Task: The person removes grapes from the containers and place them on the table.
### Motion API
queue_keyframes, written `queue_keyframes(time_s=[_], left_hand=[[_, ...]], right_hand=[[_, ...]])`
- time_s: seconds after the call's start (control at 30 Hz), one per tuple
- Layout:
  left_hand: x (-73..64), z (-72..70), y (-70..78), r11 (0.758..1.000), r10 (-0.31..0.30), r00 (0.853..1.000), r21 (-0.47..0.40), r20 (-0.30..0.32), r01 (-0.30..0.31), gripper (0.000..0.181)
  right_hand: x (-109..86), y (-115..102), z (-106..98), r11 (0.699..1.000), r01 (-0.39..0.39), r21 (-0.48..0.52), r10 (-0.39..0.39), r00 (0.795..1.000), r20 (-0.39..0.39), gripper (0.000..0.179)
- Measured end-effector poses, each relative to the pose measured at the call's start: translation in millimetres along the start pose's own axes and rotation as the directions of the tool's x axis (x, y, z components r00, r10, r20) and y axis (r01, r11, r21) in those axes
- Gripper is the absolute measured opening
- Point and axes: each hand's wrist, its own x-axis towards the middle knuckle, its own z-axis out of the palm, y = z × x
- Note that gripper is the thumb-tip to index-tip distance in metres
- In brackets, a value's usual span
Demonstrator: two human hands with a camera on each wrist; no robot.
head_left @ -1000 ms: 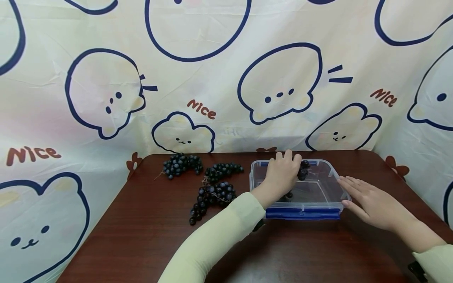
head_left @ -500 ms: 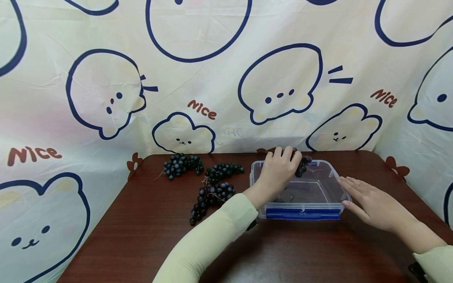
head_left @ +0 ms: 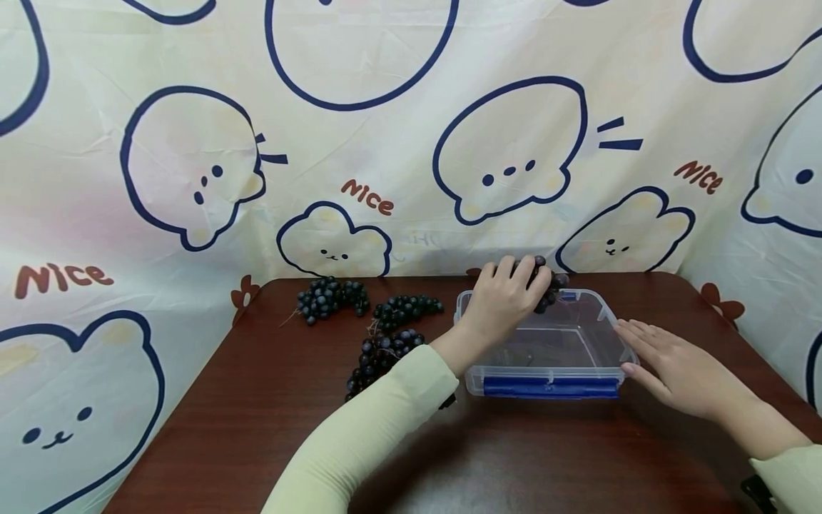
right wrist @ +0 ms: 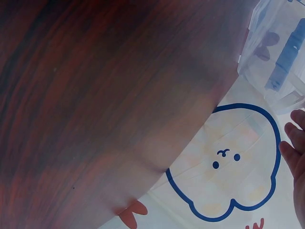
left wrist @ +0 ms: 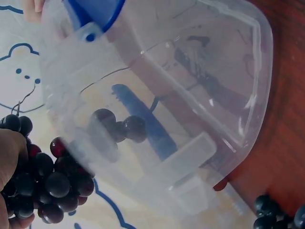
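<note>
In the head view my left hand grips a bunch of dark grapes above the back of a clear plastic box with blue clips. The left wrist view shows the same grapes hanging by the box wall, with a thin stem above them. A few grapes also show through the clear plastic; whether they belong to that bunch I cannot tell. My right hand rests with straight fingers against the box's right side. Its fingers show at the edge of the right wrist view.
Left of the box, more dark grape bunches lie on the brown table: one at the back, one in the middle, and one nearer, partly behind my left sleeve. A printed cloth hangs behind the table.
My left hand has risen from inside the box toward its back rim, bringing the grape bunch up with it. The right hand and the box stay in place.
</note>
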Motion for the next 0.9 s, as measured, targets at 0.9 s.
queue_keyframes(time_s=[0.9], left_hand=[[0.8, -41.1, -63.0, 0.998, -0.063, 0.998, 0.007, 0.009, 0.063, 0.02]], right_hand=[[0.2, 4, 2, 1.0, 0.022, 0.007, -0.022, 1.0, -0.017, 0.065]])
